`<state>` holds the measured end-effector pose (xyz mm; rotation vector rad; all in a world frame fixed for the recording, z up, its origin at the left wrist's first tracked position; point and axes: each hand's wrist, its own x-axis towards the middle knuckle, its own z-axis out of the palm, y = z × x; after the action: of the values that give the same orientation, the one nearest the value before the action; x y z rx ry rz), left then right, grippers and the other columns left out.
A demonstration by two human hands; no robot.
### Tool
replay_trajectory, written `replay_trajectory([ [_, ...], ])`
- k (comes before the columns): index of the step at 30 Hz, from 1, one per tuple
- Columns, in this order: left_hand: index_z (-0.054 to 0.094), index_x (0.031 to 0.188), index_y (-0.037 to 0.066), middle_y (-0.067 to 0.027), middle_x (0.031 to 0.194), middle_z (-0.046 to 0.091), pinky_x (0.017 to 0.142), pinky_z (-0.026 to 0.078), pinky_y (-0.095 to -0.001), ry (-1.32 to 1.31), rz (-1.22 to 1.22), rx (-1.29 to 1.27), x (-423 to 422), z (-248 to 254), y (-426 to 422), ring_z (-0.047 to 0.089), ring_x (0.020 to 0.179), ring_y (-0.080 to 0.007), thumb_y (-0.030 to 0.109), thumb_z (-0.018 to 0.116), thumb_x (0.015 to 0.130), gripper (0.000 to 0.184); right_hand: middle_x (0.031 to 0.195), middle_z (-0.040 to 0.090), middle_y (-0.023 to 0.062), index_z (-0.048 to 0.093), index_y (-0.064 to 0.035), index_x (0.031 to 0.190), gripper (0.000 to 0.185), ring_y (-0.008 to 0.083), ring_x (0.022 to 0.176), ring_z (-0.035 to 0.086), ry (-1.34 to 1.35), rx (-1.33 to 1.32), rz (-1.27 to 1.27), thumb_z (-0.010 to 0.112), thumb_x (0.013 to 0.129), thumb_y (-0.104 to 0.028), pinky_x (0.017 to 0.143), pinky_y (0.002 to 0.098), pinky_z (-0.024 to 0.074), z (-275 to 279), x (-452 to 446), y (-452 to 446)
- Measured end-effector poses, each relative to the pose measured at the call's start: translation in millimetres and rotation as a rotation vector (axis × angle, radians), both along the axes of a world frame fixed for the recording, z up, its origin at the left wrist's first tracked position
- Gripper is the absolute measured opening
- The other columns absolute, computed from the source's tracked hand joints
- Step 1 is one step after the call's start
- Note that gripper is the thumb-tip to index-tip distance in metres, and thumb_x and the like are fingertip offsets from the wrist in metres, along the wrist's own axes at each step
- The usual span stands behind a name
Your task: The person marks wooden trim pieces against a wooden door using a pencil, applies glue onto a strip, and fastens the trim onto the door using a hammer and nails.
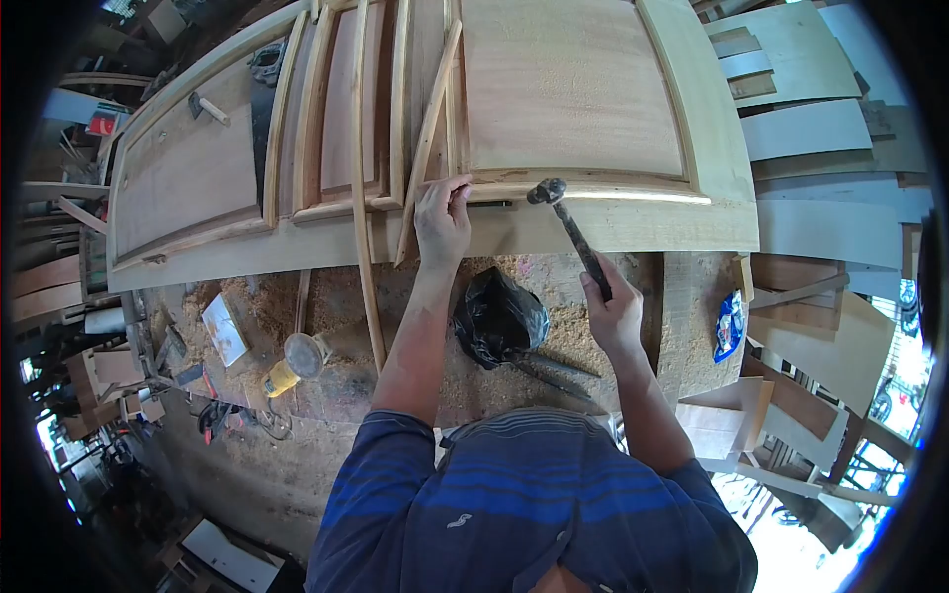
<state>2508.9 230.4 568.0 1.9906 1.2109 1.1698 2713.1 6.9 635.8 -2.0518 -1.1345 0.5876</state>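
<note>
In my right hand (616, 314) is a hammer (577, 237), gripped by its dark handle with the head up over the front edge of a wooden panelled door (633, 225). My left hand (443, 225) rests at the door's moulding (613, 192), thumb and fingers pinched together at its left end. Whatever is between those fingertips is too small to make out. Just right of them lies a thin black stick-like object (489, 204). A loose wood strip (431, 128) leans across the door beside my left hand.
Below the door, a black plastic bag (502, 314) sits on the sawdust-covered bench (435, 381). A yellow-handled tool (282, 379) and a blue packet (730, 326) lie to either side. Another hammer (210, 109) rests at the door's far left. Board offcuts (806, 133) are stacked at right.
</note>
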Motion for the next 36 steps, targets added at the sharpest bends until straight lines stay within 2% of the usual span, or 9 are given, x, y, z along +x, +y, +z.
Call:
replay_trajectory([
  [3,0.076,0.115,0.004,-0.0124,0.103,0.077,0.083,0.060,-0.0368,0.058,0.000,0.086,-0.5,0.3,0.9,0.074,0.096,-0.0273,0.005,0.075,0.100,0.015,0.101,0.080,0.0188,0.071,-0.0075,0.139,0.038,0.0311,0.084,0.080,-0.036,0.035,0.031,0.075,0.102,-0.016,0.075,0.0379,0.0608,0.3,-1.4,8.4],
  [6,0.075,0.116,0.008,-0.0094,0.102,0.079,0.091,0.056,-0.0434,0.001,-0.027,-0.005,1.3,-2.7,0.2,0.070,0.101,-0.0312,0.002,0.075,0.095,0.022,0.101,0.080,0.0190,0.070,-0.0091,0.140,0.039,0.0315,0.084,0.080,-0.055,0.039,0.046,0.076,0.102,-0.017,0.074,0.0391,0.0612,8.4,-4.0,18.1],
  [10,0.069,0.128,0.005,-0.0122,0.104,0.077,0.085,0.061,-0.0375,0.009,-0.012,0.052,1.1,-4.6,0.1,0.075,0.097,-0.0251,0.004,0.076,0.097,0.032,0.102,0.079,0.0181,0.068,-0.0121,0.146,0.045,0.0326,0.083,0.080,-0.086,0.152,0.098,0.075,0.102,-0.015,0.071,0.0409,0.0610,16.8,-8.4,35.7],
  [13,0.064,0.133,0.006,-0.0124,0.105,0.077,0.087,0.059,-0.0411,0.034,0.000,0.055,0.2,-9.0,0.9,0.075,0.099,-0.0273,0.004,0.078,0.095,0.040,0.091,0.076,0.0145,0.062,-0.0192,0.155,0.053,0.0322,0.074,0.077,-0.173,0.224,0.213,0.073,0.103,-0.016,0.065,0.0438,0.0592,30.7,-12.5,52.7],
  [21,0.062,0.138,0.010,-0.0071,0.105,0.076,0.102,0.050,-0.0498,0.059,0.041,-0.062,-0.3,-3.0,-2.6,0.068,0.110,-0.0324,0.006,0.079,0.091,0.050,0.074,0.064,0.0068,0.063,-0.0258,0.156,0.055,0.0270,0.058,0.064,-0.432,0.061,0.368,0.072,0.103,-0.015,0.055,0.0456,0.0517,36.5,-22.9,71.7],
  [22,0.058,0.138,0.007,-0.0150,0.116,0.074,0.097,0.053,-0.0493,0.065,0.031,-0.005,-1.9,-4.4,-2.5,0.070,0.111,-0.0384,0.007,0.079,0.093,0.049,0.074,0.063,0.0067,0.063,-0.0268,0.156,0.055,0.0272,0.057,0.064,-0.440,0.056,0.373,0.072,0.103,-0.016,0.055,0.0459,0.0512,36.0,-22.7,72.2],
  [25,0.059,0.138,0.007,-0.0163,0.122,0.071,0.098,0.052,-0.0500,0.065,0.038,0.019,-1.9,-5.8,-1.5,0.069,0.113,-0.0391,0.007,0.079,0.092,0.050,0.074,0.063,0.0061,0.063,-0.0289,0.156,0.056,0.0268,0.056,0.063,-0.373,0.169,0.336,0.072,0.102,-0.015,0.053,0.0457,0.0507,36.7,-23.1,70.9],
  [31,0.058,0.139,0.008,-0.0131,0.116,0.071,0.098,0.052,-0.0491,0.070,0.008,-0.015,-3.4,-9.0,-0.2,0.069,0.111,-0.0379,0.008,0.079,0.092,0.051,0.080,0.068,0.0055,0.060,-0.0322,0.158,0.058,0.0253,0.059,0.068,-0.479,0.065,0.395,0.069,0.103,-0.015,0.053,0.0429,0.0549,26.0,-17.1,70.5],
  [36,0.059,0.139,0.010,-0.0083,0.105,0.074,0.098,0.053,-0.0476,0.059,0.041,0.040,-1.6,-6.2,-2.8,0.070,0.109,-0.0346,0.006,0.078,0.093,0.050,0.075,0.063,0.0070,0.062,-0.0287,0.157,0.057,0.0245,0.056,0.063,-0.393,0.219,0.320,0.071,0.103,-0.014,0.053,0.0434,0.0514,36.1,-21.7,71.4],
])
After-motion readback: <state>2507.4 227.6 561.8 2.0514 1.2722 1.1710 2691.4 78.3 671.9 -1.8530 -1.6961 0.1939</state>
